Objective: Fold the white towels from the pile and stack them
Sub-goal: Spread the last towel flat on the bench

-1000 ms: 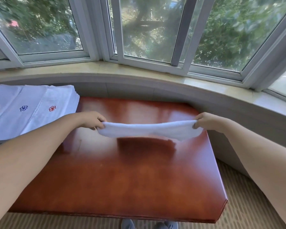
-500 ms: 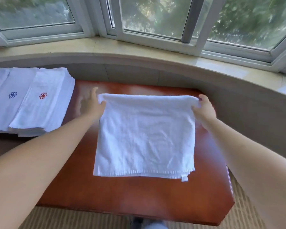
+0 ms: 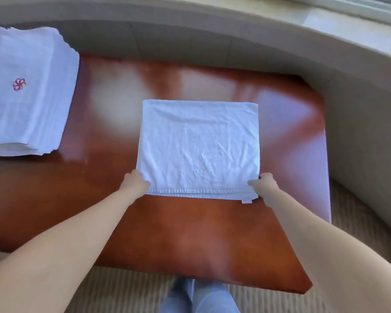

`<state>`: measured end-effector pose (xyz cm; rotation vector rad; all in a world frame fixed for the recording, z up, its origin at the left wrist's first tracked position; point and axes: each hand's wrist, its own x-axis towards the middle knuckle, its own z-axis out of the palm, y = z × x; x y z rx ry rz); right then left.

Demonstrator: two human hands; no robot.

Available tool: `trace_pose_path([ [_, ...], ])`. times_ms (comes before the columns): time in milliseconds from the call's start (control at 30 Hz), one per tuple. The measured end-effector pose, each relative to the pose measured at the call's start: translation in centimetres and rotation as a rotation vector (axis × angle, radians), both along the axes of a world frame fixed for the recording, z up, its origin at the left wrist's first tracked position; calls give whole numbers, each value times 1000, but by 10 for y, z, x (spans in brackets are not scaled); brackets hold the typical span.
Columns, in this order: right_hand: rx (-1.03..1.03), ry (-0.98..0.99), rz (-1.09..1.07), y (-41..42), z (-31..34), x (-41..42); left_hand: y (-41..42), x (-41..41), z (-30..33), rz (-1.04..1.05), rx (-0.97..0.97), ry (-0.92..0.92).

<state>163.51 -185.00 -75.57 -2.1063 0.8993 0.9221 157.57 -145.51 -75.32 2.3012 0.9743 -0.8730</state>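
Both hands have slid from the towel's far corners to its near corners since half a second back; view has tipped down too, window mostly out of frame.

Bench (image 3: 190, 233): glossy red wood, slick, so cloth will skate on it if dragged.

Stack (image 3: 29, 91): flat white towels at the far left of the bench, well apart from the work, red emblem on top.

Towel (image 3: 199, 147): lies flat mid-bench, already folded, layered hems along the near edge, small tag at the near right corner. Looks soft, light, limp terry. No stiffness, so it sags wherever unsupported. Best hold is both corners of one edge, all layers pinched together, or the layers will slip apart.

Left hand (image 3: 134, 182): fingers curled at the near left corner, gripping it.

Right hand (image 3: 263, 184): same at the near right corner, gripping the edge.
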Motion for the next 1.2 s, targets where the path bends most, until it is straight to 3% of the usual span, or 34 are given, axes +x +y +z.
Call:
trace_pose_path([
  [133, -7, 0, -66, -3, -13, 1, -5, -1, -13, 239, -45, 42],
  [233, 66, -3, -173, -6, -18, 1, -7, -5, -23, 211, -70, 48],
  [300, 95, -23, -255, -10, -20, -2, -8, -6, -26, 243, -78, -19],
  [433, 100, -92, -203, -15, -5, 1, -7, 7, -9, 445, -283, -146],
  [533, 261, -221, -245, -15, 33, 26, -2, 38, 31, 674, -511, -332],
  [733, 514, -489, -372, -14, 95, 43, 19, 54, 97, 826, -675, -550],
  [833, 474, -434, -312, -20, 70, 7, 25, 19, 78, 770, -633, -464],
  [967, 271, -266, -141, -29, -5, -45, 35, -30, 5, 447, -372, -265],
  [1067, 173, -271, -135, -28, -35, -55, 39, -40, -33, 349, -266, -248],
  [1200, 140, -297, -107, -24, -30, -55, 38, -43, -36, 290, -192, -246],
])
